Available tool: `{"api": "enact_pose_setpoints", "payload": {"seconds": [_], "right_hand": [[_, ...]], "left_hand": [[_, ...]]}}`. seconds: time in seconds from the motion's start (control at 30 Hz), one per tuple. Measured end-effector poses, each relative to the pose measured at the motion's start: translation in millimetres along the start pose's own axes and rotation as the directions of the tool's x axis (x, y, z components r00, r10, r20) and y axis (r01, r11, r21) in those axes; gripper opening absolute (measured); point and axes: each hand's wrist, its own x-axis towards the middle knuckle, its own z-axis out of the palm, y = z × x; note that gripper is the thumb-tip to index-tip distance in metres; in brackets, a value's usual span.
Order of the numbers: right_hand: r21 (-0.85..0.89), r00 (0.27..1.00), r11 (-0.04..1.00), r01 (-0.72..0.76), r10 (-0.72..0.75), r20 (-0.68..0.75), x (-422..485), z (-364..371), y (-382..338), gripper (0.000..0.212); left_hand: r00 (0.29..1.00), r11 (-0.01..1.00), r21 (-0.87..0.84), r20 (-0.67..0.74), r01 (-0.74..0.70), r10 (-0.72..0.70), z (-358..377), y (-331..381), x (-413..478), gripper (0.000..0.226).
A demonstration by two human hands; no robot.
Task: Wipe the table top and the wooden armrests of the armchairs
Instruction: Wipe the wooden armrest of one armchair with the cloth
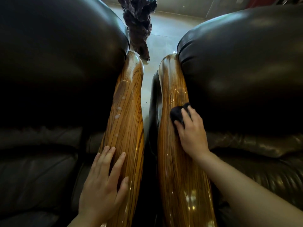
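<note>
Pale tiled floor point(161, 38); two wooden armrests point(126, 112), no writing. Left hand point(102, 182) flat, open, empty; right hand point(191, 133) presses one dark cloth point(177, 114).

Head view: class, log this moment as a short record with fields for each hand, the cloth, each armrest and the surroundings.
left hand: flat and empty on the left armrest
right hand: presses the cloth onto the right armrest
cloth: dark, bunched under the fingers
left armrest: pale spots along its top
right armrest: glossy striped wood
surroundings: dark leather cushions on both sides, pale floor between
</note>
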Motion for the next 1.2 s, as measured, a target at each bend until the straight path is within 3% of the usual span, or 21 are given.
{"api": "enact_pose_setpoints", "payload": {"seconds": [0.07, 0.13, 0.23, 0.37, 0.43, 0.57, 0.63, 0.67, 0.73, 0.83, 0.87, 0.93, 1.03, 1.2], "right_hand": [[0.059, 0.991, 0.990, -0.131, 0.132, -0.001, 33.9, 2.4, -8.6, 0.061], [0.044, 0.986, 0.985, -0.166, 0.166, 0.008, 59.2, 6.9, -20.2, 0.068], [-0.021, 0.999, 0.999, -0.044, 0.044, 0.009, 54.8, 10.4, -28.3, 0.065], [0.036, 0.971, 0.971, 0.237, -0.238, 0.032, 1.2, 3.8, -10.0, 0.055], [0.057, 0.957, 0.956, 0.288, -0.290, 0.026, -4.0, -0.5, 1.8, 0.053], [0.034, 0.979, 0.982, 0.184, -0.181, -0.090, 35.1, -11.5, -9.5, 0.032], [0.269, 0.995, 0.962, 0.056, -0.032, -0.092, 58.3, -22.0, -14.7, 0.015], [0.433, 0.997, 0.900, -0.045, 0.065, -0.033, 68.2, -28.5, -16.1, 0.012], [0.556, 0.977, 0.804, -0.211, 0.190, 0.097, 83.2, -34.6, -10.5, 0.021], [0.262, 0.973, 0.937, -0.230, 0.219, 0.068, 87.2, -30.8, 2.0, 0.040], [0.252, 0.982, 0.950, -0.187, 0.180, 0.049, 80.5, -26.9, 3.5, 0.047], [0.300, 0.999, 0.953, -0.033, 0.023, 0.038, 58.6, -17.0, 3.3, 0.055], [0.005, 0.953, 0.963, 0.269, -0.267, 0.145, 34.1, -3.1, 4.4, 0.056], [-0.147, 0.959, 0.963, 0.226, -0.194, 0.206, 94.2, 1.5, -4.2, 0.055]], "left_hand": [[1.000, 1.000, 0.004, -0.010, -0.004, 0.004, 0.5, -0.3, 0.1, 0.063], [1.000, 1.000, 0.009, -0.013, -0.002, 0.003, 1.0, -0.4, 0.1, 0.063], [1.000, 1.000, 0.019, -0.004, -0.010, 0.010, 1.8, -1.0, -0.7, 0.062], [1.000, 1.000, 0.009, 0.003, -0.009, 0.009, 1.9, -1.5, -0.8, 0.063], [1.000, 1.000, 0.013, 0.000, -0.015, 0.015, 3.3, -3.2, -1.4, 0.063], [1.000, 0.999, 0.021, -0.008, -0.029, 0.029, 4.6, -5.3, -1.7, 0.062], [1.000, 0.999, 0.019, -0.012, -0.028, 0.028, 5.4, -5.6, -2.0, 0.062], [0.999, 0.999, 0.018, -0.015, -0.030, 0.030, 5.6, -5.7, -2.2, 0.062], [0.999, 0.999, 0.029, -0.024, -0.035, 0.036, 6.1, -6.2, -2.2, 0.061], [0.999, 0.998, 0.035, -0.025, -0.045, 0.045, 6.3, -6.6, -2.0, 0.062], [0.999, 0.998, 0.034, -0.022, -0.048, 0.049, 5.9, -6.2, -1.6, 0.062], [0.999, 0.998, 0.032, -0.021, -0.049, 0.049, 4.8, -5.9, -0.3, 0.063], [0.998, 0.998, 0.025, -0.028, -0.052, 0.053, 5.5, -6.1, 0.5, 0.063], [0.998, 0.998, 0.045, -0.030, -0.051, 0.052, 6.6, -5.6, -0.1, 0.063]]}}
